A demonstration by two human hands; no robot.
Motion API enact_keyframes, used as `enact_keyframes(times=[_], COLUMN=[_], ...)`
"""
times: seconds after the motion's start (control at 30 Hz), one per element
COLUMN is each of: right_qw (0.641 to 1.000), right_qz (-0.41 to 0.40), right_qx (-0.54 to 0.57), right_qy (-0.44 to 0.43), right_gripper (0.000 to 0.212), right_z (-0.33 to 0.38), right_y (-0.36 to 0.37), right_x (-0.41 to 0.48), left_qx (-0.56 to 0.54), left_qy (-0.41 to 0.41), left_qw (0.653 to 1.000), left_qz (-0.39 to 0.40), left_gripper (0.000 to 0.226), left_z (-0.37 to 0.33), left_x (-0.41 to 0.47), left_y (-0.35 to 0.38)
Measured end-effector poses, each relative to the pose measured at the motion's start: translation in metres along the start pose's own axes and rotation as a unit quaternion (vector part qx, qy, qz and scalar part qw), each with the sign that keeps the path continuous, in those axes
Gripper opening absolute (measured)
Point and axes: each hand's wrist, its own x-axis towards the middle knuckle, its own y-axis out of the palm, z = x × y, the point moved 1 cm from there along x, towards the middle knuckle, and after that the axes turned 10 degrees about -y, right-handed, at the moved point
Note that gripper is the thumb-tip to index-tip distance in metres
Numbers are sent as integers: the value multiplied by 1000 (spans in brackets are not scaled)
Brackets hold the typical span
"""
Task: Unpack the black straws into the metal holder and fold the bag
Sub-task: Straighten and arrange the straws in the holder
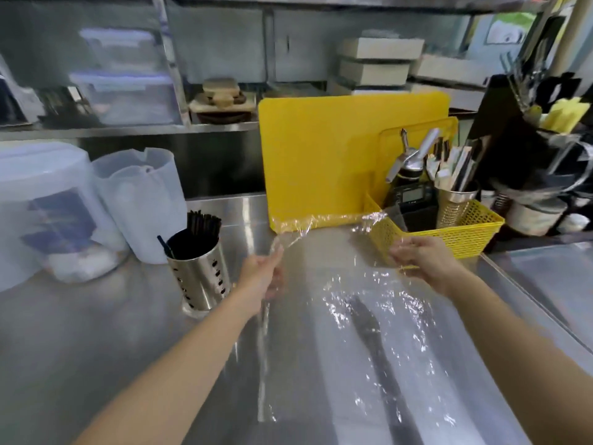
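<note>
A clear plastic bag (362, 332) lies stretched along the steel counter, its far end lifted. My left hand (261, 277) grips the bag's left far edge and my right hand (423, 261) grips its right far edge. A dark streak shows through the bag's middle; I cannot tell whether it is a reflection or something inside. The perforated metal holder (200, 274) stands upright left of my left hand, filled with black straws (202, 224) that stick out of its top.
Two yellow cutting boards (321, 162) lean against the back. A yellow mesh basket (449, 232) with utensils sits just behind my right hand. Translucent plastic containers (141, 194) stand at the left. The steel counter (96, 332) has a raised seam at the right.
</note>
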Motion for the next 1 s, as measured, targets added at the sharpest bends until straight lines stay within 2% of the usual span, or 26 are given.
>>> enact_keyframes(times=[0.1,0.2,0.3,0.43,0.53,0.63,0.8,1.0], right_qw=[999,996,993,977,956,941,917,871], right_qz=[9,19,39,43,43,56,57,48], right_qx=[-21,-49,-88,-205,-291,-334,-393,-488], right_qy=[47,69,63,37,11,2,14,5], right_gripper=[5,7,8,20,26,26,13,26], right_z=[-35,-63,-84,-111,-126,-135,-135,-122], right_y=[1,8,18,24,23,22,24,34], right_x=[8,15,21,31,34,32,29,28], left_qx=[56,96,153,325,399,425,410,416], left_qy=[-46,-60,-38,14,-5,-20,-22,-12], left_qw=[997,994,987,942,913,901,908,905], left_qz=[22,-8,-39,-79,-86,-88,-86,-88], left_gripper=[12,19,23,18,18,19,23,18], left_z=[29,48,62,74,82,92,100,98], left_x=[6,10,16,22,26,28,30,27], left_y=[-2,-3,-2,-3,-3,-4,-15,-27])
